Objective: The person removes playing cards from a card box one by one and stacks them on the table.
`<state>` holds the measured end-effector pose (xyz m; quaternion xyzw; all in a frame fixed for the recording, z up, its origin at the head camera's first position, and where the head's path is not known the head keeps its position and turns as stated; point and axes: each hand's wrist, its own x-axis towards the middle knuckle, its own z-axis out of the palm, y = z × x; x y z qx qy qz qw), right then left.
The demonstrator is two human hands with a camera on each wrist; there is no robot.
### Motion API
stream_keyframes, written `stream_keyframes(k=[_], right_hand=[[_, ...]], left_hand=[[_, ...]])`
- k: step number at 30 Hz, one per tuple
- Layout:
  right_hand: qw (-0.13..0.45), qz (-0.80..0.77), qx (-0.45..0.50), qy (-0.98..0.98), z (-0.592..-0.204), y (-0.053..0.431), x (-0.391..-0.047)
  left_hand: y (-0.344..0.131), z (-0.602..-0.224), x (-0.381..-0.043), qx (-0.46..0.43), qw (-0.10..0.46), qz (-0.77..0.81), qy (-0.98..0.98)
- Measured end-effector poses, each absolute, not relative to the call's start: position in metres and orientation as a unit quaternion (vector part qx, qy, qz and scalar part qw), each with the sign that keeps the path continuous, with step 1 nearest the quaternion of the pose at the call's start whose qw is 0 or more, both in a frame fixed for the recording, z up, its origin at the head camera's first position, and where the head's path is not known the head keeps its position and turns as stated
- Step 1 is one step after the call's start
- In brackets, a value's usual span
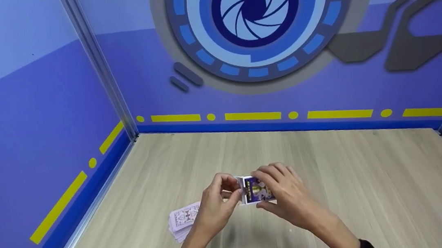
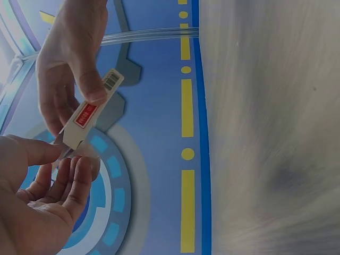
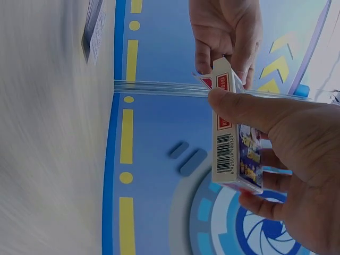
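A small playing-card box (image 1: pixel 258 190) with a dark purple printed face is held above the table. My right hand (image 1: pixel 290 194) grips it by its long edges, thumb on one narrow side and fingers on the other; the right wrist view shows a barcode on the white side of the box (image 3: pixel 224 154). At its left end the flap (image 1: pixel 241 189) stands open. My left hand (image 1: pixel 217 206) is at that end, thumb and fingertips pinching the flap. Beside and partly behind the left hand lies a loose stack of patterned playing cards (image 1: pixel 184 220). The inside of the box is hidden.
The light wood table (image 1: pixel 355 192) runs under both hands. A blue printed panel (image 1: pixel 210 100) stands along its back, and another blue panel (image 1: pixel 42 138) along its left side. A metal post (image 1: pixel 100 67) joins them at the corner.
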<state>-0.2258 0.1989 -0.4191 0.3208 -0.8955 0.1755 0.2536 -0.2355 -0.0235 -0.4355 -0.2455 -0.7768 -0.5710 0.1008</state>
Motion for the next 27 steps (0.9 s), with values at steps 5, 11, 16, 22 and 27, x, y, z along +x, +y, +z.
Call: stream_keyframes(k=[5, 11, 16, 22, 27], right_hand=[[0.259, 0.177, 0.329, -0.891, -0.4209, 0.1978, -0.2242], [0.260, 0.170, 0.334, -0.890, -0.4225, 0.1951, -0.2236], [0.265, 0.164, 0.339, -0.888, -0.4238, 0.1931, -0.2242], [0.262, 0.164, 0.334, -0.891, -0.4249, 0.1940, -0.2262], [0.254, 0.164, 0.322, -0.897, -0.4238, 0.1973, -0.2285]], left_hand=[[-0.0234, -0.4364, -0.2346, -0.239, 0.082, -0.577, -0.777], [-0.0231, -0.4402, -0.2355, -0.224, 0.078, -0.561, -0.793], [-0.0231, -0.4417, -0.2361, -0.206, 0.087, -0.560, -0.797], [-0.0228, -0.4396, -0.2356, -0.201, 0.061, -0.602, -0.771], [-0.0276, -0.4364, -0.2366, -0.215, 0.058, -0.601, -0.767]])
